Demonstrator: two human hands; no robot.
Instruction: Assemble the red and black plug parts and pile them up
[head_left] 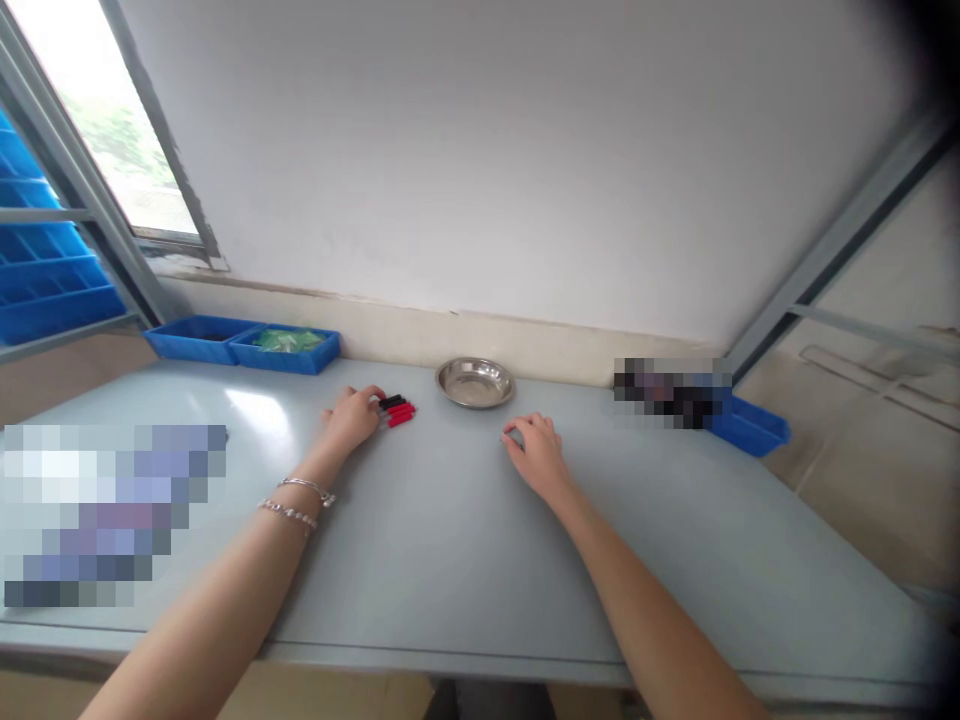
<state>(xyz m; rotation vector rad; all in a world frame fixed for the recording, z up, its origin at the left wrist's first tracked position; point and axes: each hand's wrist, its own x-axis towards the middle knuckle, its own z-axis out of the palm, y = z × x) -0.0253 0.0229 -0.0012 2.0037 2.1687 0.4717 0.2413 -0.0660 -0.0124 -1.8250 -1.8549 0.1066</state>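
Black and red pens (pixel 397 408) lie close together on the bench (pixel 450 560), at the fingers of the left hand (pixel 356 415). Left fingers are bent onto the pens' near ends; whether they grip cannot be determined. Right hand (pixel 536 450): fingers loosely curled, thumb and forefinger parted. Bracelets (pixel 289 513) are noted at the left wrist. Beyond the hands and between them, a round metal dish (pixel 475 385) sits near the wall (pixel 480 180). Far left, two blue trays (pixel 202 342) adjoin, one containing green packets (pixel 289 342).
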